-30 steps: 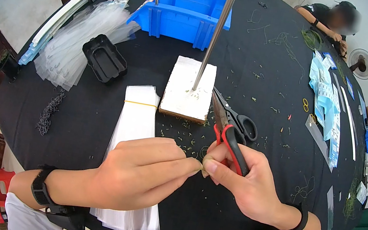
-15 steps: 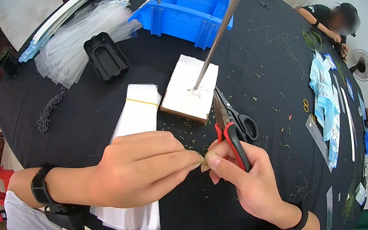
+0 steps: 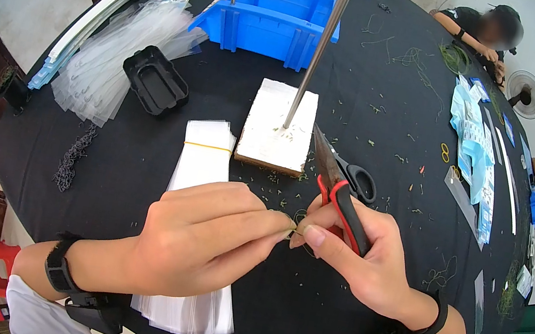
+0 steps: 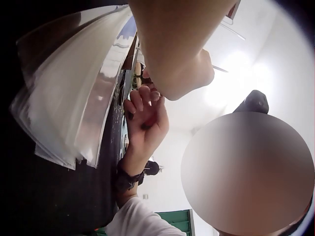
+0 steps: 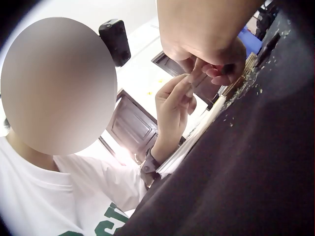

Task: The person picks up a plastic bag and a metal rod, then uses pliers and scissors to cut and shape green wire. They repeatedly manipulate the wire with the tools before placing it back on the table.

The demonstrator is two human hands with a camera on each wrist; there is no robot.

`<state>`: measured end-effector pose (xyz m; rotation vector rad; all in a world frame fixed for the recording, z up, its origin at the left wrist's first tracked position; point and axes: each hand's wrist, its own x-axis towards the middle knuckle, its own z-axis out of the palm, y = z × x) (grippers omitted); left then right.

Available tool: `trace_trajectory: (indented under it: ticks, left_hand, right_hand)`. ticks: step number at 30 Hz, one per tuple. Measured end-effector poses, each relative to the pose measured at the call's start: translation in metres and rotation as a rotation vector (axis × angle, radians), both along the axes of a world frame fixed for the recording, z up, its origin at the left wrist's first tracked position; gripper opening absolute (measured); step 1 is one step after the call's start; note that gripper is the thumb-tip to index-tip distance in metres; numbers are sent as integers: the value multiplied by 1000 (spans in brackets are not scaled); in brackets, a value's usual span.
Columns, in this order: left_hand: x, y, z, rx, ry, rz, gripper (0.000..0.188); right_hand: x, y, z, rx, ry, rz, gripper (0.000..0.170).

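Note:
Close in front of the body, my left hand (image 3: 207, 242) pinches a thin greenish line (image 3: 294, 230) between thumb and fingertips. Right at those fingertips, my right hand (image 3: 369, 260) brings its thumb and forefinger together on the line. The same hand also holds a pointed metal tool with red-and-black handles (image 3: 352, 223), its tip facing away from me. Black-handled scissors (image 3: 362, 184) lie just beyond, partly covered by this tool. Under my left hand lies a stack of clear plastic sleeves (image 3: 208, 139) with a yellow band. In both wrist views the pinched spot is largely hidden by fingers.
A white-topped block (image 3: 272, 143) carries an upright metal rod (image 3: 316, 61). Beyond stand a blue bin (image 3: 270, 31) and a black tray (image 3: 155, 81). Loose clear sleeves (image 3: 115, 54) lie left, yellow scissors (image 3: 445, 152) right. Green clippings dot the black tablecloth (image 3: 108, 218). Two people sit across.
My hands stay fingertip to fingertip with small shifts. The small tan bit seen below the fingertips earlier no longer shows. The red-and-black tool has tilted slightly and moved a little right.

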<state>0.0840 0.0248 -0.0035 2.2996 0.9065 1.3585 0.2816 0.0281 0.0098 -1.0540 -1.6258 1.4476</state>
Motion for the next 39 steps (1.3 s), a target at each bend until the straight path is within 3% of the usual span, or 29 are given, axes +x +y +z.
trace_trajectory:
  ticks: [4, 10, 13, 19, 29, 35, 39]
  left_hand:
    - [0, 1, -3, -18, -19, -18, 17]
    - [-1, -2, 2, -294, -9, -58, 12]
    - [-1, -1, 2, -399, -47, -79, 11]
    - [-1, -2, 1, -487, -85, -100, 12]
    - [0, -1, -2, -429, -62, -116, 11]
    - [-1, -2, -2, -604, -149, -128, 10]
    - [-1, -2, 2, -568, -99, -116, 9]
  right_hand:
    - [2, 0, 0, -21, 9, 13, 9]
    - [3, 2, -1, 324, -131, 20, 2]
    - [4, 5, -4, 529, -202, 47, 7]
    - [2, 2, -1, 635, -235, 45, 15]
    - [3, 4, -4, 582, -217, 58, 12]
    - [3, 4, -4, 507, -207, 42, 8]
    - [3, 4, -5, 490, -200, 52, 8]
